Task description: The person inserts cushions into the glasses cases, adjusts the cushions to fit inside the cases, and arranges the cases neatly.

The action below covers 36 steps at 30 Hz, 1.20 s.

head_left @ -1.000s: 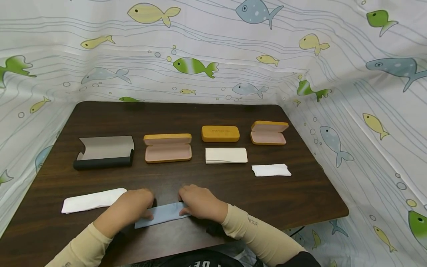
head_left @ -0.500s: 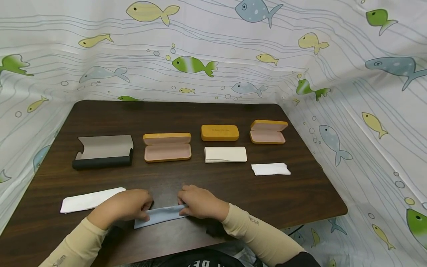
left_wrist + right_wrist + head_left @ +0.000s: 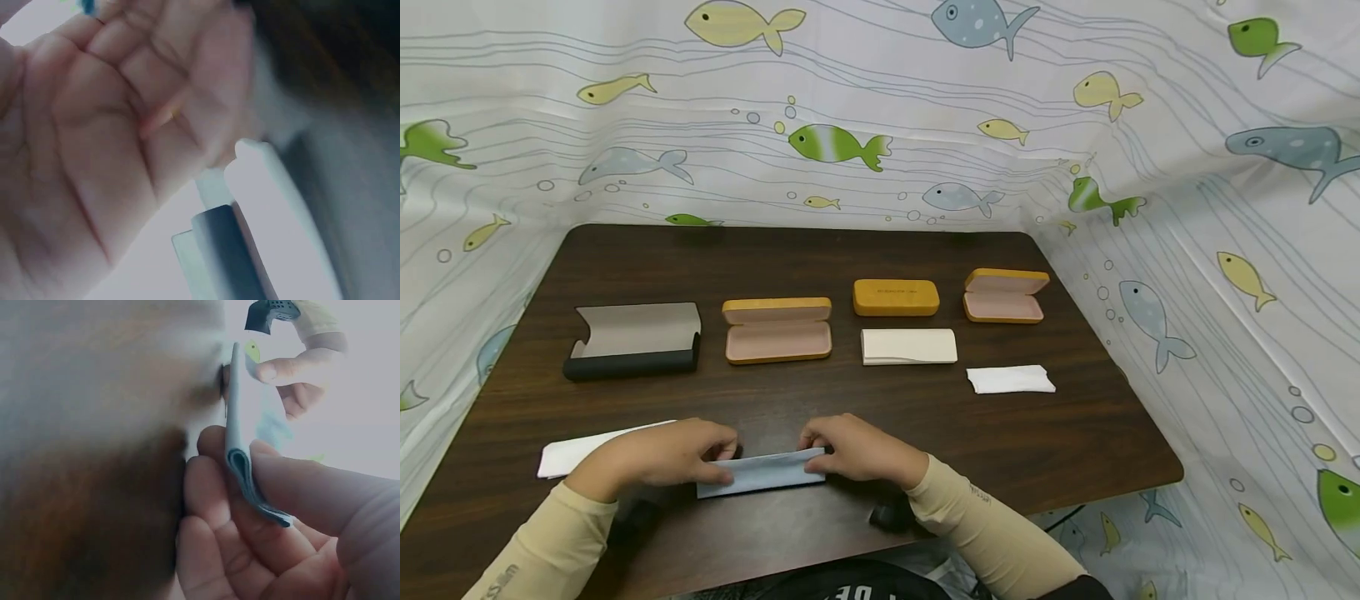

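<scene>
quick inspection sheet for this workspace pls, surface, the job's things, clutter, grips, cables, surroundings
Surface: dark wood-grain table.
Job's things: folded light-blue cloth, held at both ends.
Clutter: open dark case, long open yellow case, closed yellow case, small open yellow case, cream folded piece, short white strip, long white strip (partly hidden).
Grips: left grip pinches the cloth's left end; right grip pinches its right end.
Cables: thin dark line by the table's near right edge; cannot tell if it is a cable.
Surroundings: fish-patterned curtain behind and to both sides.
</scene>
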Each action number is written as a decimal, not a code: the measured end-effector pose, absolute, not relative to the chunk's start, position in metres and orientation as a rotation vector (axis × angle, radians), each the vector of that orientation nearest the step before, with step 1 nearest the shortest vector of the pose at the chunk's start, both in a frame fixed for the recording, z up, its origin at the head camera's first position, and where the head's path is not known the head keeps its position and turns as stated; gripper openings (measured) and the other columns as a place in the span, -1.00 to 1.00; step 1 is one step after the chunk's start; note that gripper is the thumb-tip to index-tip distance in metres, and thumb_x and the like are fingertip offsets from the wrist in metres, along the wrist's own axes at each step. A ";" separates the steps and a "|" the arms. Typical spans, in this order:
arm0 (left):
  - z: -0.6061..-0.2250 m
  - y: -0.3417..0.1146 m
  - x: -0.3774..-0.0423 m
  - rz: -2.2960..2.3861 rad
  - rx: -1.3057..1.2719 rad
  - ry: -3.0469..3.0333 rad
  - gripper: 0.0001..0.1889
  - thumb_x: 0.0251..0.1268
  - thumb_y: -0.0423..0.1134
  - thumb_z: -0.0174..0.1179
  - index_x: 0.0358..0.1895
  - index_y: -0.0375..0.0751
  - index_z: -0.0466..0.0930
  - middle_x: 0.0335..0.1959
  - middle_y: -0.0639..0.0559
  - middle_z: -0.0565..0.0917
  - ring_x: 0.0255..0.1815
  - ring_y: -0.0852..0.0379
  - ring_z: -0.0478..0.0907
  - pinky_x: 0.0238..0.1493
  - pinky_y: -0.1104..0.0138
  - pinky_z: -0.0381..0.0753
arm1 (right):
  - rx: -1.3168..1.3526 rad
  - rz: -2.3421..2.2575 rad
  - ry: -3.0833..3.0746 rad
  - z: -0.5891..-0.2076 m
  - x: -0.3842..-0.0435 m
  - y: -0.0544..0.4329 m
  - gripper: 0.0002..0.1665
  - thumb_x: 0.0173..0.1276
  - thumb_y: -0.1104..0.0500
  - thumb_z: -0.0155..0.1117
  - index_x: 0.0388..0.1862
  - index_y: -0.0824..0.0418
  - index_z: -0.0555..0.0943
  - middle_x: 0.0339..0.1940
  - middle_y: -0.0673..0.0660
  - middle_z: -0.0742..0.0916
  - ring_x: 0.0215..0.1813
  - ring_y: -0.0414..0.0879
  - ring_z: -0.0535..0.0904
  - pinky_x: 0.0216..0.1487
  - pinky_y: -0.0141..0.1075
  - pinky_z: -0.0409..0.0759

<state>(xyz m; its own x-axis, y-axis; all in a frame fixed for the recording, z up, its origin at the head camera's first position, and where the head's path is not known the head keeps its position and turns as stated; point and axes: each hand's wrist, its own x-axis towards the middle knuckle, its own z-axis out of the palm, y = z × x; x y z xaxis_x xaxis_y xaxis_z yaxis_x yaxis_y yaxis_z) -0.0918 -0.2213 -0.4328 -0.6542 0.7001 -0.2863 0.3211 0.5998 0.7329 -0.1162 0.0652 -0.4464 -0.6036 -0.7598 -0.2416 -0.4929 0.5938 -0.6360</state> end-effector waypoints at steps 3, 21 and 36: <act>-0.433 -0.224 -0.094 0.926 0.776 2.217 -0.64 0.33 -0.06 0.36 -0.43 -0.03 0.33 -0.56 0.27 0.26 -0.56 0.34 0.22 -0.53 0.41 0.24 | -0.975 -0.783 2.284 -0.447 -0.119 0.066 -0.78 0.45 0.15 0.36 0.03 0.15 0.73 -0.16 -0.10 0.76 -0.21 -0.36 0.58 -0.15 -0.52 0.53; -0.446 -0.243 -0.103 1.365 0.552 2.007 -0.79 0.57 -0.26 0.12 -0.02 -0.40 0.47 -0.32 -0.16 0.70 -0.38 0.00 0.71 -0.33 0.23 0.73 | -0.399 -1.449 1.732 -0.459 -0.138 0.070 -0.71 0.53 0.33 0.19 0.15 0.41 0.63 -0.28 0.29 0.81 -0.27 0.01 0.80 -0.31 -0.32 0.73; -0.442 -0.244 -0.108 1.506 0.290 1.926 -0.54 0.65 -0.14 -0.01 0.22 -0.59 0.39 -0.16 -0.24 0.63 -0.17 -0.08 0.74 -0.16 0.26 0.73 | -0.279 -1.538 1.711 -0.455 -0.148 0.072 -0.61 0.56 0.36 0.12 0.31 0.45 0.52 -0.05 0.30 0.77 -0.18 0.06 0.80 -0.25 -0.32 0.74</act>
